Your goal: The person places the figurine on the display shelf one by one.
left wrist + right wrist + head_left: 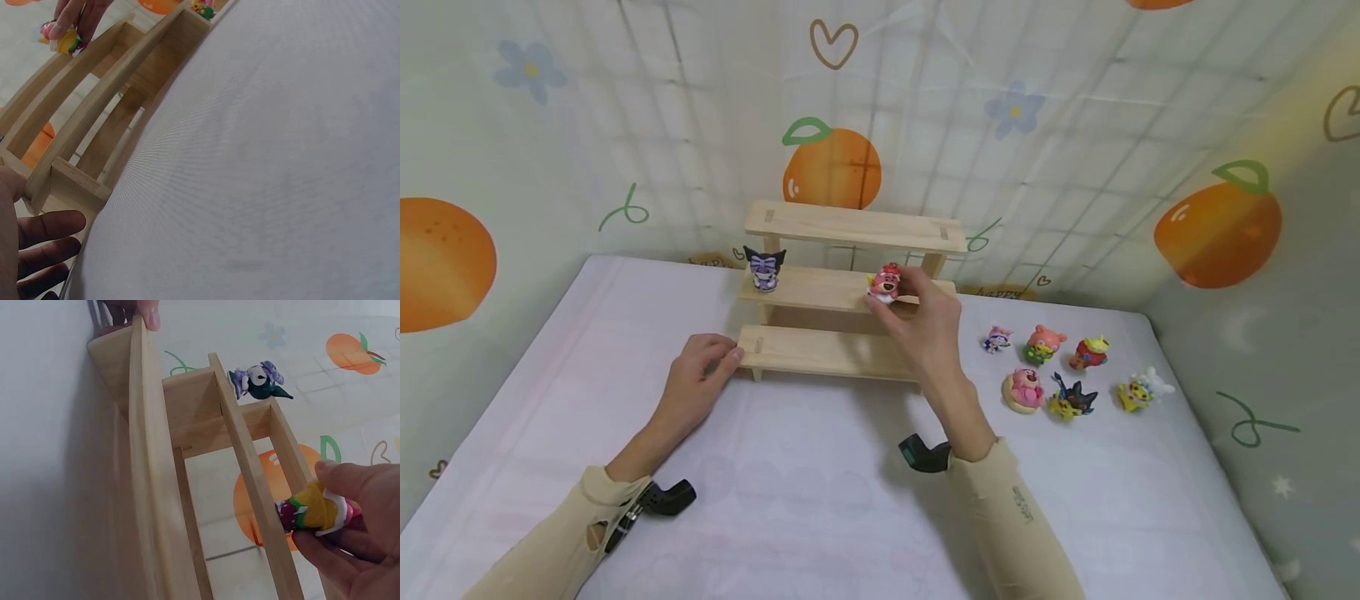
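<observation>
My right hand [928,321] pinches a pink bear figurine [885,283] with a red top between thumb and fingers, over the right part of the middle step. In the right wrist view the figurine's yellow back [320,509] shows, its dark base right at the step's edge. A three-step wooden display shelf [827,354] stands before me. My left hand [698,375] holds its lowest step at the left end, thumb on the board's corner and fingers beside the leg. A black-eared figurine with a purple bow [765,268] stands on the middle step's left end.
Right of the shelf, several figurines stand on the white table [760,517]: a small pink-and-white one [997,339], an orange-pink bear [1043,344], a red-clad one [1089,352], a pink bear [1025,389], a dark-eared yellow one [1071,398] and a yellow-and-white one [1142,391]. A printed curtain [917,100] hangs behind.
</observation>
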`<state>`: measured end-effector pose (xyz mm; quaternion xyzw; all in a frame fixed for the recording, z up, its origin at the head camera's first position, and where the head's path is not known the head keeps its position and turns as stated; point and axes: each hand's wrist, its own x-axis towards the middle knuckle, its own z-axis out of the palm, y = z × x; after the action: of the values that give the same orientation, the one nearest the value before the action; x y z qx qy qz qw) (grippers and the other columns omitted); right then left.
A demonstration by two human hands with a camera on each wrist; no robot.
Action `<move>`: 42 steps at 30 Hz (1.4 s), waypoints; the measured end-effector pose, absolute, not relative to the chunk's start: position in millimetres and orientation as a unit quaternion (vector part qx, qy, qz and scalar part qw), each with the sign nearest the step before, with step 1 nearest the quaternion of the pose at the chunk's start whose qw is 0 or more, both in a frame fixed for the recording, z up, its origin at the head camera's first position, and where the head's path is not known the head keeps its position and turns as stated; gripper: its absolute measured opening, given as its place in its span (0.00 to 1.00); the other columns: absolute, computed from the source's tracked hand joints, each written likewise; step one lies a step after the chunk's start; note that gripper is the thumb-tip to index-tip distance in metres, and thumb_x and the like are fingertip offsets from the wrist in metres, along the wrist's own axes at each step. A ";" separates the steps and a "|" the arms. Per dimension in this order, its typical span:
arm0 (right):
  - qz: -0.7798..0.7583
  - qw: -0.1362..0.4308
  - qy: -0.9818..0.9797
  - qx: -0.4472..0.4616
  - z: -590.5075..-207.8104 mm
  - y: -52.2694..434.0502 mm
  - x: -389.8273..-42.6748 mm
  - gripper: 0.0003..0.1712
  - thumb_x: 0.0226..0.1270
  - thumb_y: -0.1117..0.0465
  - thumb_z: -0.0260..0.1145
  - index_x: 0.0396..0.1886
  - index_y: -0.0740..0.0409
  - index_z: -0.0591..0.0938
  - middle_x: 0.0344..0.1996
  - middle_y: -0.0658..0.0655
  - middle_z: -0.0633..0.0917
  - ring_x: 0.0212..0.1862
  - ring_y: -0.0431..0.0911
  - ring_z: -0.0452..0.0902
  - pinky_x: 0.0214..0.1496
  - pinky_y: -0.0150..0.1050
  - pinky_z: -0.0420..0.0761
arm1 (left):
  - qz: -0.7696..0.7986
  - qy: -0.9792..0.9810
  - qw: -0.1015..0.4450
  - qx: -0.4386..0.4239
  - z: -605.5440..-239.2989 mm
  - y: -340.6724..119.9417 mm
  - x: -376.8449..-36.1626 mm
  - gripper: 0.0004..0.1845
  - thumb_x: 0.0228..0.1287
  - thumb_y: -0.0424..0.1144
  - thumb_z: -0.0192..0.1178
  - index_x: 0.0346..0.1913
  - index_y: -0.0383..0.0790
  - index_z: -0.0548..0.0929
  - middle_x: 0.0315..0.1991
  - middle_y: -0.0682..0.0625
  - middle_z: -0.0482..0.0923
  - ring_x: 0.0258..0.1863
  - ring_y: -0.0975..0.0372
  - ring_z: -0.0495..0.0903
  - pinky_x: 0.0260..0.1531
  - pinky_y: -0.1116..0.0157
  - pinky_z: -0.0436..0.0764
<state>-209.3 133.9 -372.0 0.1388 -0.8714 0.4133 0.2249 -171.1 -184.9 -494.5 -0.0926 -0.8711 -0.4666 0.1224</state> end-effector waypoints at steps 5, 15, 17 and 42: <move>0.436 0.219 -0.860 0.150 -375.2 122.4 -215.6 0.26 0.61 0.60 0.82 0.56 0.64 0.84 0.46 0.61 0.91 0.50 0.52 0.88 0.50 0.44 0.89 | -0.468 -0.870 0.122 -0.091 -494.4 -185.7 -171.8 0.16 0.79 0.42 0.60 0.43 0.30 0.90 0.53 0.38 0.82 0.62 0.46 0.75 0.64 0.45 0.70; 0.463 0.213 -0.845 0.159 -380.7 101.2 -222.5 0.25 0.62 0.60 0.81 0.56 0.65 0.84 0.46 0.62 0.91 0.49 0.52 0.89 0.50 0.43 0.89 | -0.466 -0.871 0.125 -0.095 -496.4 -184.4 -172.6 0.16 0.79 0.41 0.60 0.43 0.30 0.90 0.53 0.39 0.83 0.61 0.47 0.76 0.64 0.45 0.71; 0.463 0.212 -0.846 0.158 -382.4 97.7 -224.1 0.25 0.63 0.59 0.81 0.55 0.64 0.84 0.46 0.62 0.91 0.49 0.52 0.89 0.49 0.42 0.89 | -0.464 -0.871 0.126 -0.097 -496.4 -184.0 -173.4 0.16 0.79 0.41 0.60 0.42 0.31 0.90 0.53 0.39 0.83 0.61 0.47 0.76 0.63 0.45 0.71; 0.452 0.222 -0.847 0.170 -394.5 62.8 -236.9 0.24 0.59 0.66 0.81 0.54 0.64 0.84 0.43 0.62 0.92 0.43 0.52 0.90 0.46 0.41 0.89 | -0.466 -0.870 0.131 -0.093 -496.0 -185.8 -173.0 0.15 0.78 0.41 0.61 0.37 0.34 0.90 0.51 0.40 0.84 0.60 0.48 0.76 0.62 0.46 0.72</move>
<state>-236.9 62.8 -394.5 0.1703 -0.8472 0.4515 0.2222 -173.0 -185.8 -496.0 -0.0935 -0.8702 -0.4656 0.1314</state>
